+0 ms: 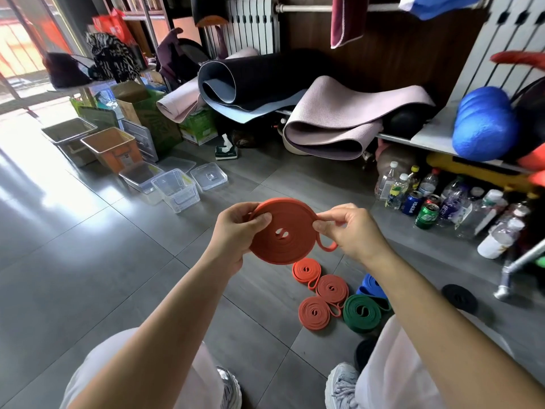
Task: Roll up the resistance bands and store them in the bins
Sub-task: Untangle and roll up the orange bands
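Lying on the grey tiled floor (103, 276): rolled bands (315, 312), bins (177, 188).

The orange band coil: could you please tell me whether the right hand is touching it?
Touching. The head view shows the right hand pinching the orange band coil at its right rim, while the left hand grips the opposite rim.
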### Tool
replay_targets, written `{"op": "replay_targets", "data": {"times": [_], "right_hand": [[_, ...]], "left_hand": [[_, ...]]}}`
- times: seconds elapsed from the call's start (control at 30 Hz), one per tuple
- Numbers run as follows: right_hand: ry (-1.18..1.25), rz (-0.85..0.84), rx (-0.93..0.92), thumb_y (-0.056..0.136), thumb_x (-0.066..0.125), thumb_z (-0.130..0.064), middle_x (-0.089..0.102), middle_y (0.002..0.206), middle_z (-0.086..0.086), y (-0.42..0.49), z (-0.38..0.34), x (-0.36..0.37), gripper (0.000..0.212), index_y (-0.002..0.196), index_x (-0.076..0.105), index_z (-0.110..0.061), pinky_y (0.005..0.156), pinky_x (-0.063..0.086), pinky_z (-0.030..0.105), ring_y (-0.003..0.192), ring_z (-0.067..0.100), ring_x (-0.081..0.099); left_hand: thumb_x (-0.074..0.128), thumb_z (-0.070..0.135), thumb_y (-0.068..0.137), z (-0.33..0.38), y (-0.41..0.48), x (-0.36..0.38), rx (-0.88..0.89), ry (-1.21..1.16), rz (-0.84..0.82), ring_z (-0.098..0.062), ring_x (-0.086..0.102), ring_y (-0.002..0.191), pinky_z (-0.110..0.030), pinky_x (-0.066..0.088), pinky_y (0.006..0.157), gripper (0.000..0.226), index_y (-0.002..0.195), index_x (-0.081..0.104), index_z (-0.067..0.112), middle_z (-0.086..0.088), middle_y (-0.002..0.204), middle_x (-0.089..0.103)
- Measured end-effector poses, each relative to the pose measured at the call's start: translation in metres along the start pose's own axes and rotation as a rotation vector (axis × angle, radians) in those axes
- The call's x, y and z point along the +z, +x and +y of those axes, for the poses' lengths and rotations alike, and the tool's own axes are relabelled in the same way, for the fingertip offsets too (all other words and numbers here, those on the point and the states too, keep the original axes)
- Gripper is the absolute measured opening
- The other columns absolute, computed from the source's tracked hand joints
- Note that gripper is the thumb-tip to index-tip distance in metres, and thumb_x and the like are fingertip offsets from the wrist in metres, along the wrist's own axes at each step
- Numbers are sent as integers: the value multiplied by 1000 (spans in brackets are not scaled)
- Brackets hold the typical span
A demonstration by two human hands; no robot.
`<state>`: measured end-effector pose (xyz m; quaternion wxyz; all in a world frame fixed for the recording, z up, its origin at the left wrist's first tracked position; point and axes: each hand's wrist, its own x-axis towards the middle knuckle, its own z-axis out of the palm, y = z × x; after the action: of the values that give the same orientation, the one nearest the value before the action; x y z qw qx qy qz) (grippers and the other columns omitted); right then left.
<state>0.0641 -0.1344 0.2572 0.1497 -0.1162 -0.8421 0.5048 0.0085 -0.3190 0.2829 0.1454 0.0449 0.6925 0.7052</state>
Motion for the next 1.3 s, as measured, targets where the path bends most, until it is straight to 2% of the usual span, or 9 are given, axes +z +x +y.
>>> {"op": "replay_targets", "data": {"times": [0.17, 0.37, 0.5, 0.7, 0.8, 0.9, 1.03, 1.17, 1.3], "right_hand": [[-36, -64, 45, 83, 71, -14, 70, 88, 0, 7, -5, 0, 18, 100, 73, -11, 85, 51, 32, 85, 17, 64], [-96, -112, -13, 83, 71, -12, 69, 80, -1, 14, -16, 7, 10, 86, 70, -20, 81, 51, 32, 78, 14, 63], [-133, -124, -72, 84, 69, -15, 63, 69, -5, 10, -21, 14, 13, 91, 67, -25, 72, 50, 34, 66, 13, 58], [-174, -70, -96, 86, 67, -29, 53, 44, -13, 6, -27, 21, 7, 81, 61, -30, 56, 39, 24, 49, 3, 50], [-198, -83, -90, 88, 65, -27, 53, 43, -19, 8, -29, 21, 10, 80, 59, -29, 54, 34, 22, 44, -1, 45], [-158, -84, -44, 86, 68, -24, 53, 44, -12, 16, -24, 22, 5, 82, 64, -25, 60, 42, 26, 49, 1, 49], [-119, -137, 64, 84, 69, -23, 62, 59, -4, 26, -1, 35, 1, 85, 69, -22, 74, 55, 38, 64, 19, 62], [-153, -174, 146, 83, 70, -24, 58, 55, -9, 46, 46, 64, 4, 80, 68, -24, 66, 47, 27, 56, 11, 55], [-154, -255, 304, 85, 68, -22, 61, 63, -7, 63, 120, 99, 2, 85, 70, -20, 68, 46, 27, 66, 15, 58]], "left_hand": [[58, -3, 88, 2, 1, 3, 1, 30, 4, -21, 56, 70, -35, 49, 70, 14, 91, 64, 9, -6, 75, 60], [57, 27, 93, 3, -6, -4, 11, 17, 25, -18, 60, 80, -56, 52, 79, 9, 93, 65, 23, 2, 81, 62], [56, 26, 94, 3, -9, -9, 29, 30, 100, -24, 62, 82, -63, 51, 80, 11, 87, 65, 24, 0, 80, 62], [56, 22, 94, 6, -15, -15, 84, 46, 58, -24, 58, 82, -60, 50, 85, 11, 87, 63, 21, -3, 80, 61], [57, 12, 92, 4, -14, -18, 87, 68, 14, -28, 60, 91, -57, 51, 88, 12, 103, 61, 15, -10, 97, 63], [54, 6, 92, -2, -8, -20, 24, 38, 49, -29, 59, 94, -50, 51, 83, 21, 111, 52, 14, -12, 110, 58], [51, 1, 87, -23, 10, -19, -104, -64, 111, -15, 51, 71, -31, 43, 62, 22, 105, 49, 15, -3, 91, 53], [50, 10, 59, -63, 35, -15, -183, -115, 175, -16, 37, 58, -28, 29, 56, 14, 72, 52, 12, -5, 66, 42], [42, -10, 75, -143, 72, -15, -328, -51, 196, -27, 57, 76, -34, 43, 65, 40, 108, 60, 1, -18, 93, 65]]}}
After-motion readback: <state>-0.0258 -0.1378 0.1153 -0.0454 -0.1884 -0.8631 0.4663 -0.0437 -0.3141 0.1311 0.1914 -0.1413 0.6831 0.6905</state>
